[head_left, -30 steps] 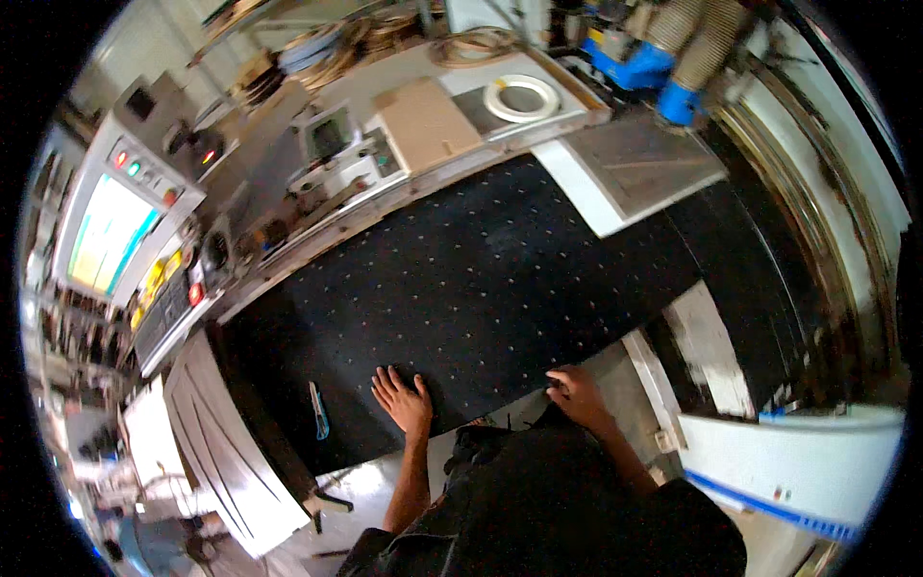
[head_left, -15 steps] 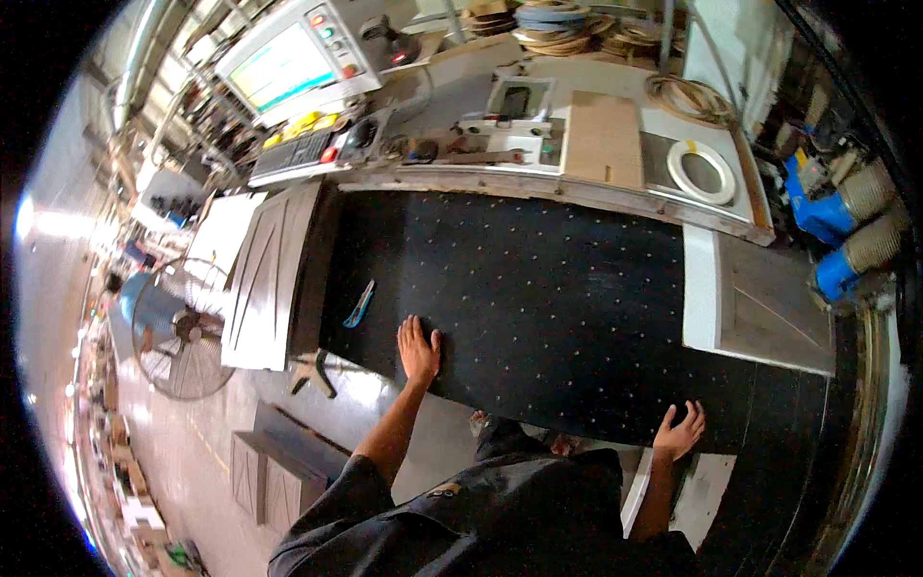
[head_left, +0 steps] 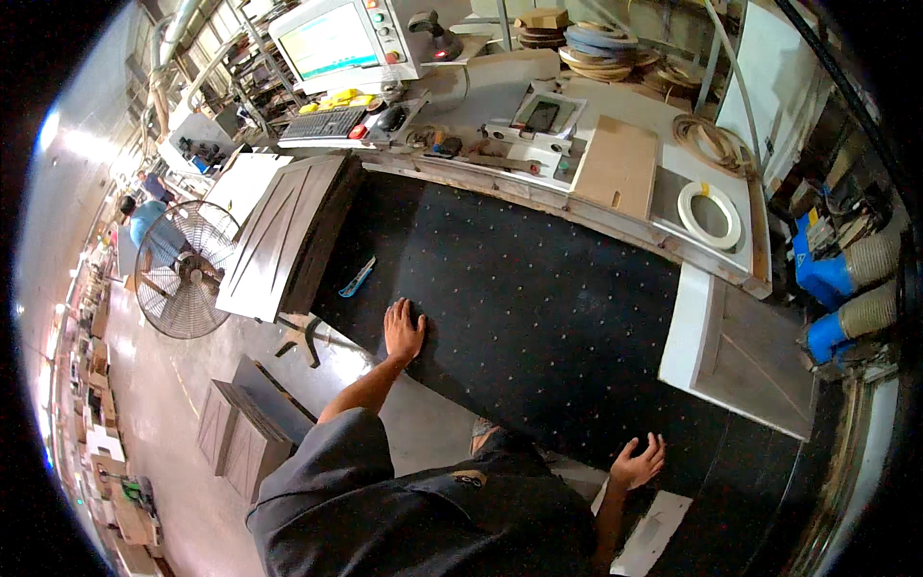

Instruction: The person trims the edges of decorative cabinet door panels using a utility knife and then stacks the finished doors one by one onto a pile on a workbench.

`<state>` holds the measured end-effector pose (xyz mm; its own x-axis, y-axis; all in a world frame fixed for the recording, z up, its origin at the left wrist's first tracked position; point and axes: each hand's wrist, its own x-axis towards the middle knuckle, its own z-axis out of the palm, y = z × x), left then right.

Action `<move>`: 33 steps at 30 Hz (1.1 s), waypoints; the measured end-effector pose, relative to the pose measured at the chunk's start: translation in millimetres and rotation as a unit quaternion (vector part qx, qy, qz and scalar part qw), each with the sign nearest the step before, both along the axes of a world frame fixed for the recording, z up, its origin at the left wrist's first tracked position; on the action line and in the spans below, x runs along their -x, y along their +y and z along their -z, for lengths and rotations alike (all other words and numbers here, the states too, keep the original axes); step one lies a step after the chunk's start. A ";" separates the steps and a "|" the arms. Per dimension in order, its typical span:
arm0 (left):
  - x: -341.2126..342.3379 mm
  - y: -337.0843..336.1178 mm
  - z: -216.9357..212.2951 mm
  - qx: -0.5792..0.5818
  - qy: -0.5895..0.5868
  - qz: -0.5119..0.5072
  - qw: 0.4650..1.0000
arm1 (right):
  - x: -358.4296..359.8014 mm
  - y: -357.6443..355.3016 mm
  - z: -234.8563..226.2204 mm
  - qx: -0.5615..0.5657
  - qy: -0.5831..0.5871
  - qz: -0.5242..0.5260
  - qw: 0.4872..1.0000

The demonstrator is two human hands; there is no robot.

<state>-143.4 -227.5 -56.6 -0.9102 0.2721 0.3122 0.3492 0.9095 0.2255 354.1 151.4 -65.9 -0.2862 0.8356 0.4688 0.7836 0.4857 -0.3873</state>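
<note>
My left hand [head_left: 404,330] lies flat on the near left edge of a black table top [head_left: 529,308] dotted with small pale points. Just beyond it rests a blue utility knife [head_left: 358,277], not touched by the hand. Near the table's right front edge my right hand [head_left: 637,463] is raised a little, fingers spread, holding nothing. A grey wood-grain panel [head_left: 755,356] with a white margin lies at the right end. To the left stands a stack of grey wood-grain panels [head_left: 288,226] with diagonal grooves.
Behind the table runs a bench with a monitor [head_left: 327,43], a keyboard [head_left: 325,125], a brown board [head_left: 618,165] and a white ring-shaped roll [head_left: 709,214]. A large caged fan [head_left: 189,272] stands at left, with a person [head_left: 159,229] behind it. More panels [head_left: 240,433] stand on the floor.
My right hand has lifted slightly, its fingers spreading wider. My left hand stays on the table edge. The whole view has tilted, so the table slants down to the right.
</note>
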 end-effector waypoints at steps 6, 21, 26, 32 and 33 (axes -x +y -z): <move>-8.7 18.3 -12.8 -0.005 -0.040 0.003 0.999 | -6.0 3.4 1.3 0.020 -0.019 0.026 0.999; -2.1 -0.3 2.9 -0.011 0.015 0.001 1.000 | -4.7 -6.0 2.8 0.019 -0.017 0.023 0.999; -7.0 18.1 -7.0 -0.005 -0.007 0.006 1.000 | -12.0 5.2 10.2 0.008 -0.025 0.026 0.999; -4.2 6.7 0.0 -0.012 -0.003 0.001 1.000 | -8.5 4.3 11.9 0.009 -0.026 0.023 0.999; 0.8 1.5 3.4 -0.008 0.008 0.001 1.000 | -5.8 0.5 6.7 0.030 -0.030 0.025 0.999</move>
<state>-144.1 -226.1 -60.0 -0.9046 0.2690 0.3307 0.3547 0.9052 0.2342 359.9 151.9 -72.7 -0.2700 0.8752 0.4013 0.8283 0.4237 -0.3667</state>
